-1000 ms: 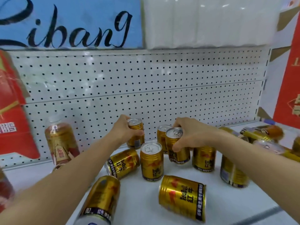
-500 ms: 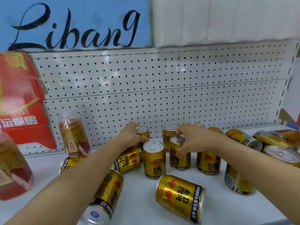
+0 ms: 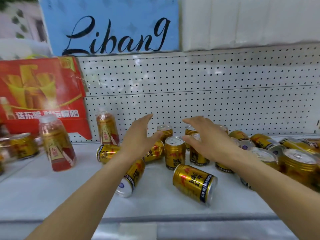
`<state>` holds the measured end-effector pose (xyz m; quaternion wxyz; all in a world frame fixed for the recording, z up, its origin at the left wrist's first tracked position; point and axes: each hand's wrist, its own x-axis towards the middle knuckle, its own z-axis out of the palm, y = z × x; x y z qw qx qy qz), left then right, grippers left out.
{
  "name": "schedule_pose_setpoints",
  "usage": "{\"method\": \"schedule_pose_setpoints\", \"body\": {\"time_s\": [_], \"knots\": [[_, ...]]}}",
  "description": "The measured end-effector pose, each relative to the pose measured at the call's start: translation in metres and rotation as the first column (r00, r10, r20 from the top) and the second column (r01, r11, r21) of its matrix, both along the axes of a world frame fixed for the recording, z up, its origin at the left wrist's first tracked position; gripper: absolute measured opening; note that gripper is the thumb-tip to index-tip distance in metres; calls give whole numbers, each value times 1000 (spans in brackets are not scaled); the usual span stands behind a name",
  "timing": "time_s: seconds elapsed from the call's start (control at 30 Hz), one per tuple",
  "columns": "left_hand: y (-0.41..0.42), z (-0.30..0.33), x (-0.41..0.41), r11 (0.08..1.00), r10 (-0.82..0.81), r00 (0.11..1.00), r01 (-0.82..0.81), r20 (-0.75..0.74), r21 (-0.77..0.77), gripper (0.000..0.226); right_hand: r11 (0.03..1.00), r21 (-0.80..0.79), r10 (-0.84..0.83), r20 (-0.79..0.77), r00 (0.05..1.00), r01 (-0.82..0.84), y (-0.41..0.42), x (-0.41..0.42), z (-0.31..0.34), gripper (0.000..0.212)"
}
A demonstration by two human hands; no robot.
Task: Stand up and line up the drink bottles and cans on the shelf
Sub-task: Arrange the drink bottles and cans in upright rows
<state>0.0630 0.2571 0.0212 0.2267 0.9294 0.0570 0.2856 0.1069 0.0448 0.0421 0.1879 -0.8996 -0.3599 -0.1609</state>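
With the left hand (image 3: 138,135) and right hand (image 3: 206,137) both spread and empty above the shelf (image 3: 52,191), the fallen can (image 3: 194,183) near its front edge looks rigid, smooth and roll-prone, best gripped around its middle.

i've let go: my left hand (image 3: 138,135) is off the back can (image 3: 165,131), my right hand (image 3: 206,139) off its can (image 3: 197,153), fingers spread.
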Motion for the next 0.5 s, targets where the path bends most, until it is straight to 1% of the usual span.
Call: {"method": "schedule_pose_setpoints", "body": {"time_s": [0.17, 0.3, 0.43, 0.5], "knots": [[15, -16, -58, 975, 140, 980, -161, 141, 152, 70, 992, 84, 84, 95, 992, -92, 31, -25, 0, 55], [58, -25, -89, 924, 235, 937, -298, 258, 242, 70, 982, 83, 161, 111, 981, -171, 79, -42, 4, 59], [121, -27, -109, 865, 324, 863, -437, 388, 247, 82, 974, 57, 215, 38, 976, -217, 140, -45, 7, 64], [153, -26, -112, 855, 364, 839, -473, 404, 211, 92, 970, 90, 231, -47, 972, -226, 171, -42, 7, 70]]}}
